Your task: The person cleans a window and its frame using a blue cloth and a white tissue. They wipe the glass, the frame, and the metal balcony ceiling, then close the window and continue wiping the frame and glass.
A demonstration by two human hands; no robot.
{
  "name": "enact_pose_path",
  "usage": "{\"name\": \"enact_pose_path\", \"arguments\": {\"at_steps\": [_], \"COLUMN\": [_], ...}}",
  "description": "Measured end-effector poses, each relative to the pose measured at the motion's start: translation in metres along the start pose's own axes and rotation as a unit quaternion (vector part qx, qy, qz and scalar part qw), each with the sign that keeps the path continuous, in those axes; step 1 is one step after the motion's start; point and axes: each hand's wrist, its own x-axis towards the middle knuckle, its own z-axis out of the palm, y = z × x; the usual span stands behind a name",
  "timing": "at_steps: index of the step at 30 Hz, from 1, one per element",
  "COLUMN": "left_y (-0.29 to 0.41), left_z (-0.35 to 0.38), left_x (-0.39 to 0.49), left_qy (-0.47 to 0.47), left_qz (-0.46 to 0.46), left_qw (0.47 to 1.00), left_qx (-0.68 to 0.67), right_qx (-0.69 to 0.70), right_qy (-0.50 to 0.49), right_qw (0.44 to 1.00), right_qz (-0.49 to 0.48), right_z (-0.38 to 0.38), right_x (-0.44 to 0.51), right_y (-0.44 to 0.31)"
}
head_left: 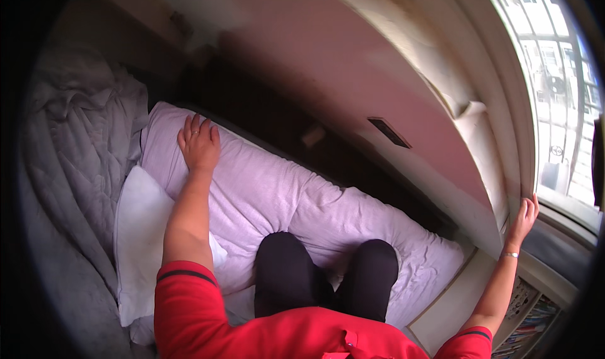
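Note:
My left hand (201,141) rests flat, fingers apart, on the far left end of a mattress in a pale lilac fitted sheet (264,189); a ring shows on one finger. My knees, in dark trousers, press on the near side of the mattress. My right hand (523,217) reaches out to the right and touches the edge of the window frame (522,170), fingers extended, with a wristwatch or bracelet on the wrist. A white pillow (139,236) lies under and beside my left forearm.
A crumpled grey blanket (90,141) covers the left side. Beyond the mattress is a dark gap (264,108) before a pink and white wall (331,61) with a dark slotted plate (390,132). A barred window (557,99) is at right, above a shelf of books (529,328).

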Motion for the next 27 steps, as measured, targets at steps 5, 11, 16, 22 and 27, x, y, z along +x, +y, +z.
{"name": "enact_pose_path", "arguments": {"at_steps": [5, 11, 16, 22, 27], "left_y": [-0.006, -0.013, -0.022, -0.028, -0.032], "left_z": [0.007, 0.027, 0.041, 0.048, 0.053], "left_x": [0.008, 0.009, 0.013, 0.009, 0.01], "left_qy": [0.034, 0.056, 0.084, 0.094, 0.103], "left_qz": [0.014, -0.016, -0.006, 0.008, 0.046], "left_qw": [0.998, 0.995, 0.991, 0.989, 0.988], "left_qx": [-0.042, -0.081, -0.105, -0.116, -0.101], "right_qx": [0.045, 0.22, 0.338, -0.027, 0.058], "right_qy": [-0.084, -0.441, -0.546, -0.5, -0.565], "right_qw": [0.992, 0.868, 0.766, 0.714, 0.751], "right_qz": [0.078, 0.055, -0.033, -0.489, -0.336], "right_z": [0.012, 0.172, 0.349, 0.56, 0.664], "right_x": [-0.081, -0.185, -0.183, -0.24, -0.315], "right_y": [-0.076, -0.249, -0.345, -0.352, -0.306]}}
